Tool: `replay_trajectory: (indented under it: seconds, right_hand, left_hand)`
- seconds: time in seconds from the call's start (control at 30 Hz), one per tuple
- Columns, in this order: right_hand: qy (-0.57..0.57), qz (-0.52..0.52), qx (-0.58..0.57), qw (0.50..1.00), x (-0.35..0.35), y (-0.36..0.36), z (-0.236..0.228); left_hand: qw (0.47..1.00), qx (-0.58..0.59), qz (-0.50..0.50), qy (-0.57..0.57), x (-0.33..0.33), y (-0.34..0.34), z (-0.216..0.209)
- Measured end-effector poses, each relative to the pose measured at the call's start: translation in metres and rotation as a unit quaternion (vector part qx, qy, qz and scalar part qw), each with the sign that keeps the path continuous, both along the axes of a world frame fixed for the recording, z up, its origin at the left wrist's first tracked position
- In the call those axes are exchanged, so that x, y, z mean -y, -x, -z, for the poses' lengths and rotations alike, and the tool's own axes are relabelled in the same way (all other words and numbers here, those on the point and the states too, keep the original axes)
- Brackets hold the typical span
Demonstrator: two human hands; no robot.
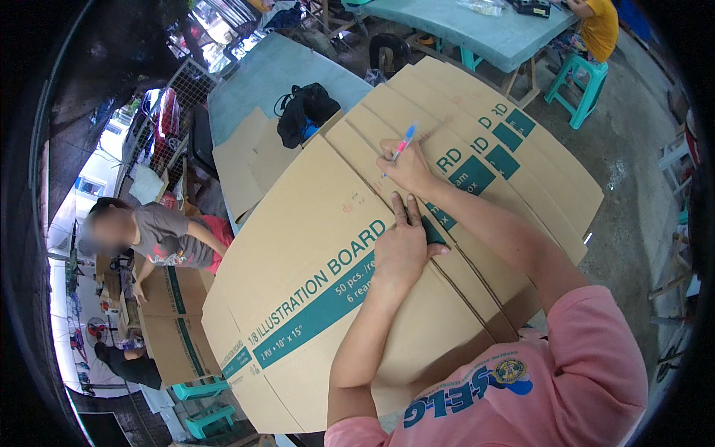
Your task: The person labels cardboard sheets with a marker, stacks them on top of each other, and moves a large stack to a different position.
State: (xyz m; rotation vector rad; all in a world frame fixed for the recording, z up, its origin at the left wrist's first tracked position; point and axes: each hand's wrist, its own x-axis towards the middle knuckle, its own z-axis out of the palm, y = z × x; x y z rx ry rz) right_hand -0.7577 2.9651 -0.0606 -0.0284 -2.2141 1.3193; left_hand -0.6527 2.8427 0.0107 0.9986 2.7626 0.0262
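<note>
Several flattened cardboard boxes [305, 216], tan with green printed bands, lie overlapped like a fanned stack in front of me. My left hand [402, 249] presses on the top sheet near its right edge, two fingers stretched out and the thumb spread to the side. Just beyond it, my right hand [406, 165] is closed around a pen [404, 140] with a blue end and a pink section. The pen's tip points down at a neighbouring sheet and seems to touch it. Small reddish handwritten marks [353, 203] show on the top cardboard.
A black bag [305, 112] sits on a blue-green table [249, 78] behind the stack. At left a person [175, 235] in a grey shirt stands by more cardboard [171, 320]. Far right, a person in yellow [598, 30] is near a green stool [577, 89] and another table [477, 33].
</note>
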Motion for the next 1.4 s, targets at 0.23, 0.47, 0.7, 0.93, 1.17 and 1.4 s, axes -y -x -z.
replay_trajectory:
  seconds: [0.23, 0.47, 0.7, 0.93, 1.17, 1.4]
  right_hand:
    - [0.002, 0.005, -0.006, 1.0, -0.001, -0.003, -0.003]
    - [0.017, 0.03, 0.001, 0.999, 0.0, -0.002, -0.002]
    - [0.019, 0.012, 0.006, 1.0, -0.002, -0.001, -0.003]
    - [0.058, -0.026, 0.009, 0.998, -0.005, -0.016, -0.006]
    - [0.023, -0.023, -0.001, 0.999, -0.001, -0.022, -0.008]
    - [0.041, -0.031, -0.018, 0.998, -0.002, -0.023, -0.009]
  left_hand:
    - [1.0, -0.01, 0.002, -0.001, 0.0, 0.0, 0.0]
    - [1.0, -0.002, -0.003, 0.005, -0.002, 0.0, -0.001]
    - [1.0, 0.001, -0.008, 0.009, -0.004, 0.0, -0.004]
    - [1.0, 0.002, -0.016, 0.003, -0.004, -0.003, -0.002]
    - [1.0, 0.017, -0.019, 0.0, -0.003, -0.002, -0.004]
    - [1.0, 0.011, -0.014, 0.014, -0.005, -0.002, -0.006]
